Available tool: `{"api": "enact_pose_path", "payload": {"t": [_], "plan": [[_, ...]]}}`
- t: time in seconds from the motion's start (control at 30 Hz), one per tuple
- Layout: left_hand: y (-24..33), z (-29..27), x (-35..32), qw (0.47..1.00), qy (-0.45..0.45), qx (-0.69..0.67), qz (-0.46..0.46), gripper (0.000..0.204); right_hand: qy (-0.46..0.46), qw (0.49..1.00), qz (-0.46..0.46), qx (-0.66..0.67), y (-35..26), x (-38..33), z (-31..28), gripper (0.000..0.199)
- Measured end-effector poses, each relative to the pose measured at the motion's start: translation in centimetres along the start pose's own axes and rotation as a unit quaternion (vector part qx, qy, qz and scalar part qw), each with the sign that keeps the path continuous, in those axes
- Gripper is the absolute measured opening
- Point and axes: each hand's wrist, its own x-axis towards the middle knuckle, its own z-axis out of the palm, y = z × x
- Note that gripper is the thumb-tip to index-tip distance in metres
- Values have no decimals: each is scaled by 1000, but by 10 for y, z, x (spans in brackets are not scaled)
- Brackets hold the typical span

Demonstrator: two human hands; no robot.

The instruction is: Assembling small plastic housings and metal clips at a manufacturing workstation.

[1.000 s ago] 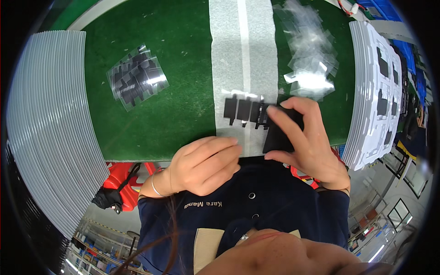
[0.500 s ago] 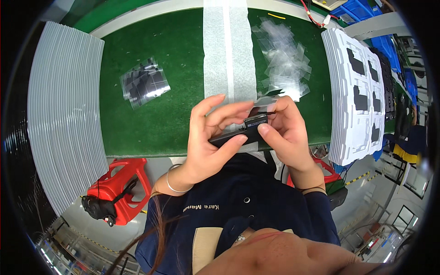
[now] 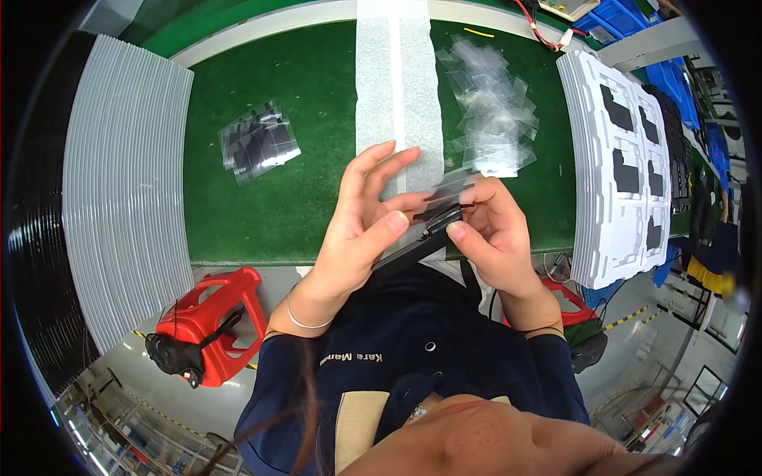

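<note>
A slim black rectangular part (image 3: 409,253), perhaps an electronic module, slants in front of my chest. My right hand (image 3: 498,238) pinches its upper right end between thumb and fingers. Beside those fingers, at the part's upper end, is a clear film piece with black strips (image 3: 449,195), blurred by motion. My left hand (image 3: 369,210) is open, thumb and fingers spread, close to the part's lower left side. Whether the left palm touches the part is hidden.
On the green table (image 3: 262,218) lie a pile of black-marked films (image 3: 258,143) at left and clear film sheets (image 3: 492,111) at right. Stacked grey trays (image 3: 131,174) stand left, white trays with black parts (image 3: 591,166) right. A white paper strip (image 3: 377,79) runs between.
My left thumb and fingers have lifted off the black part and spread apart. The part now tilts more steeply, its left end lower. The film by my right fingers has shifted.
</note>
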Motion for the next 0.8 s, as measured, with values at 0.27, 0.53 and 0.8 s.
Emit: {"api": "enact_pose_path", "payload": {"t": [0.27,0.53,0.8], "plan": [[-5,-2,-8,999,-15,-35,-12,70,36,996,-46,-69,4,-3,-4,26],[-20,6,-9,974,24,147,169,72,48,990,-88,-94,7,-3,-3,28],[-7,5,-15,975,22,185,125,68,58,991,-21,-122,-13,13,-17,20]]}}
